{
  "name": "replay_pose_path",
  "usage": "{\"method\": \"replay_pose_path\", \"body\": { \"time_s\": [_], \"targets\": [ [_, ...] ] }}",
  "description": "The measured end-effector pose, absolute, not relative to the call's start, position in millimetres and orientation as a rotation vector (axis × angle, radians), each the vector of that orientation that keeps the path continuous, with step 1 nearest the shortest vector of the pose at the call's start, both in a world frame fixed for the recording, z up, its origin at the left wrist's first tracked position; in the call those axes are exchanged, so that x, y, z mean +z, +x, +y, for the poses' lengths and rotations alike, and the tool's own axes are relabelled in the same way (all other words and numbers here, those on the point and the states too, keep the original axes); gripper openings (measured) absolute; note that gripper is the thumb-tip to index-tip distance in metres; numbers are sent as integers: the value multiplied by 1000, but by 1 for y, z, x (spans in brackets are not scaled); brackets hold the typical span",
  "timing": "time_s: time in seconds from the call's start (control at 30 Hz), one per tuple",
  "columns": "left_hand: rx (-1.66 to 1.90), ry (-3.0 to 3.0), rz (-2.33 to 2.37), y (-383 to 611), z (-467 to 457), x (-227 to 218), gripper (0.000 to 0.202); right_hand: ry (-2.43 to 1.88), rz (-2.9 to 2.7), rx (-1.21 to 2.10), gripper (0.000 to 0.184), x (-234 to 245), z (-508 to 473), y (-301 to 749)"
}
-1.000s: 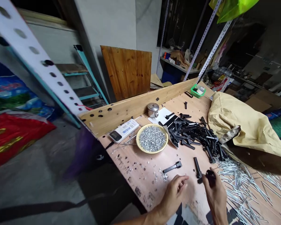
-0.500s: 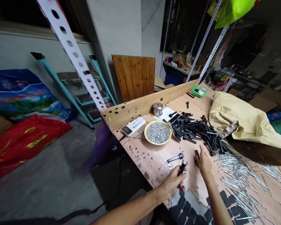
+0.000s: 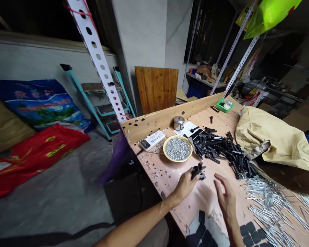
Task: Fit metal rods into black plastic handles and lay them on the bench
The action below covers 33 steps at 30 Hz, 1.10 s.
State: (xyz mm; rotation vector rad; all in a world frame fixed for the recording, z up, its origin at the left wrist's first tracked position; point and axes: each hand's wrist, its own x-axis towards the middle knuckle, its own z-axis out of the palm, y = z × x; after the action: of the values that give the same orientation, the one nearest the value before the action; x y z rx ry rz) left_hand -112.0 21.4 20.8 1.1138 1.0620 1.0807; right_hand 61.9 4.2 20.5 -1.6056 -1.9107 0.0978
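Well, your left hand (image 3: 186, 184) grips black pieces (image 3: 197, 170) by its fingertips — a bowl (image 3: 174, 160) of shiny bits (image 3: 178, 147) sits past those fingers; your right hand (image 3: 226, 193) has thumb and fingers spread apart — a black pile (image 3: 216, 145) lies beyond them, thin rods (image 3: 269, 199) to their right

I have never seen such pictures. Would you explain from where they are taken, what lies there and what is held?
No machine here, only a person's bare left hand and right hand. Every picture comes from one camera worn on the person's head, looking forward and down. On the light-brown wooden table lie a round yellow bowl of small silvery metal pieces, a heap of slim black parts, thin silvery metal rods and a large tan paper sack. The left hand grips dark parts; how many is unclear. The right hand is open and looks empty.
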Motion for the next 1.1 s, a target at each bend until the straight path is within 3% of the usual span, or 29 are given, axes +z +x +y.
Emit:
{"method": "replay_pose_path", "body": {
  "time_s": [0.17, 0.27, 0.37, 0.47, 0.6, 0.73, 0.9, 1.03, 1.1],
  "targets": [
    [617, 1957, 1465, -118, 35, 15, 31, -1838, -1856, 42, 25, 12, 89, 88],
    [355, 2106, 1472, -110, 36, 5, 32, -1867, -1865, 63, 22, 5, 111, 86],
    [342, 2143, 1447, -104, 36, -2, 30, -1925, -1834, 114, 14, 1, 110, 85],
    [490, 1916, 1439, -103, 40, 0, 28, -1981, -1758, 178, 16, 6, 93, 88],
    [686, 1351, 1305, -101, 44, 11, 16, -1924, -1609, 344, 39, 20, 43, 80],
    [865, 786, 882, -89, 31, 17, 42, -1684, -1460, 545, 56, 27, -11, 51],
    [793, 601, 672, -78, 11, 20, 66, -1578, -1551, 444, 48, 27, -36, 25],
    [900, 547, 829, -86, 13, 18, 59, -1578, -1573, 751, 43, 24, -36, 55],
    [964, 555, 906, -91, 16, 15, 51, -1751, -1549, 641, 42, 16, -29, 84]
  ]
}}
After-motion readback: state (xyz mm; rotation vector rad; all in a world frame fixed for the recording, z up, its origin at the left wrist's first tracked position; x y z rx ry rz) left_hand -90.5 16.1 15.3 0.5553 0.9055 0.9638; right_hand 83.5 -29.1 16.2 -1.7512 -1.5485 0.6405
